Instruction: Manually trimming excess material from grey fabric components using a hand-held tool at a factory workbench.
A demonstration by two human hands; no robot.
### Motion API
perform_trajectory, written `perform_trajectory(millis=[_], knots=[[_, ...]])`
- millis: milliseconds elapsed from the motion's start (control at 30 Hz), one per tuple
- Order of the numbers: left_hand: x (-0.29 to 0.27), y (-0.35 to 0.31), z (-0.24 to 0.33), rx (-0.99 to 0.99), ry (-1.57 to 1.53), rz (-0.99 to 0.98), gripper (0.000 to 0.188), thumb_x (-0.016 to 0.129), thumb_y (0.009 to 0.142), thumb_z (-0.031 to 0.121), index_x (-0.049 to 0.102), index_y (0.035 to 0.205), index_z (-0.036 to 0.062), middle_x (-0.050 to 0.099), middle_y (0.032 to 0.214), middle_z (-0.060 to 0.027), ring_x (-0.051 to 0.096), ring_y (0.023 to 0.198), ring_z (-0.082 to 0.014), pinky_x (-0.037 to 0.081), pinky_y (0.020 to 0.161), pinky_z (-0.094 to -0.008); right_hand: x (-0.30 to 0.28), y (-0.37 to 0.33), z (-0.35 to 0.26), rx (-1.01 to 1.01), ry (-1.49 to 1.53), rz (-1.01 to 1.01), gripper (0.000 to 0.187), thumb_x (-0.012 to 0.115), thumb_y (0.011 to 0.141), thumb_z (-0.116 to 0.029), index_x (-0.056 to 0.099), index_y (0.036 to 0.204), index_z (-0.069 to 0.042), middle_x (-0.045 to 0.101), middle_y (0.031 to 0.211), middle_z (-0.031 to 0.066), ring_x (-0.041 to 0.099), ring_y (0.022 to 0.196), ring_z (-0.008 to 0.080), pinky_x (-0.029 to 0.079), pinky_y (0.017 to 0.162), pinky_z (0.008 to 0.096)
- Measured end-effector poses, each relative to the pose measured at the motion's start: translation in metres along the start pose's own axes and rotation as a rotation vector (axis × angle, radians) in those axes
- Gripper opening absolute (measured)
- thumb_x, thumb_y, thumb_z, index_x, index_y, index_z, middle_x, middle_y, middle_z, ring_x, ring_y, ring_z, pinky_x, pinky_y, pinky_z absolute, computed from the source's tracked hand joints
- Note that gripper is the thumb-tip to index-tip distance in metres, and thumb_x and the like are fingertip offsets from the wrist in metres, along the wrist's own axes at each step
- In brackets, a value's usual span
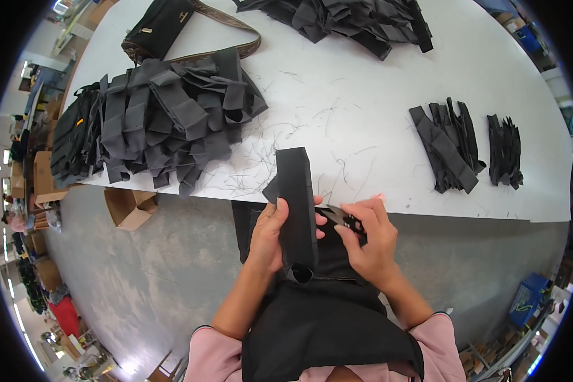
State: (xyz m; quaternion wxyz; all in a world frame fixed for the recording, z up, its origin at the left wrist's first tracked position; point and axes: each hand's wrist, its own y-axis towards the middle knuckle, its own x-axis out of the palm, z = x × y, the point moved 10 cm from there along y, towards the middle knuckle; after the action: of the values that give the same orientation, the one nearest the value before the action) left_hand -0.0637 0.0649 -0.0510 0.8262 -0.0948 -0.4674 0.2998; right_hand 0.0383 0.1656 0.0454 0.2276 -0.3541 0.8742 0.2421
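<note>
My left hand [267,237] is closed around a long black fabric strip [294,197], thumb on its left side and fingertips showing at its right edge. The strip looks folded into a flat tube, with an open end near my apron. Pinched in my right hand [377,245] is a small pair of thread snips [339,215], its blades pointing left toward the strip and close to my left fingertips. Loose threads [251,169] lie scattered on the white table [369,83] just beyond my hands.
At the left is a big heap of dark fabric strips [165,114], with a black bag [159,28] behind it. Another heap [356,22] lies at the far side. Two smaller bundles, one wider [444,146] and one narrow [505,151], rest at right. A cardboard box [130,209] sits below the table edge.
</note>
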Motion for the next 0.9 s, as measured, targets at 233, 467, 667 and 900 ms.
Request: perform_trajectory(millis=[233,467,667,900], knots=[[0.003,-0.006,-0.012,-0.127,0.014,-0.022,0.046,0.041,0.097,0.038,0.049,0.112,-0.0048,0.063,0.084,-0.0201,0.064,0.071,-0.0252,0.054,0.065,-0.0319,0.009,0.011,0.002,-0.102,-0.114,0.005,0.033,0.072,0.068,-0.004,0.062,0.099,-0.008,0.055,0.082,0.0052,0.055,0.060,0.0220,0.044,0.054,0.0311],[0.003,-0.006,-0.016,-0.160,-0.032,-0.062,0.045,0.041,0.097,0.038,0.050,0.109,-0.0049,0.061,0.081,-0.0194,0.060,0.065,-0.0260,0.051,0.060,-0.0334,0.009,0.009,0.006,-0.113,-0.069,0.029,0.030,0.072,0.067,-0.003,0.064,0.095,-0.008,0.054,0.075,0.0042,0.054,0.057,0.0209,0.042,0.050,0.0311],[0.002,-0.007,-0.020,-0.181,-0.103,-0.042,0.048,0.039,0.098,0.038,0.052,0.109,-0.0075,0.060,0.078,-0.0213,0.059,0.066,-0.0278,0.050,0.057,-0.0363,0.011,0.005,0.019,-0.004,0.069,0.003,0.028,0.072,0.068,0.000,0.065,0.094,-0.006,0.054,0.074,0.0048,0.053,0.057,0.0195,0.042,0.050,0.0288],[0.002,-0.010,-0.022,-0.184,-0.127,-0.061,0.048,0.040,0.097,0.037,0.052,0.110,-0.0077,0.060,0.085,-0.0205,0.059,0.071,-0.0274,0.050,0.058,-0.0365,0.010,0.001,0.016,0.011,0.142,0.010,0.029,0.070,0.069,0.005,0.065,0.096,-0.005,0.054,0.076,0.0064,0.052,0.058,0.0168,0.044,0.054,0.0259]])
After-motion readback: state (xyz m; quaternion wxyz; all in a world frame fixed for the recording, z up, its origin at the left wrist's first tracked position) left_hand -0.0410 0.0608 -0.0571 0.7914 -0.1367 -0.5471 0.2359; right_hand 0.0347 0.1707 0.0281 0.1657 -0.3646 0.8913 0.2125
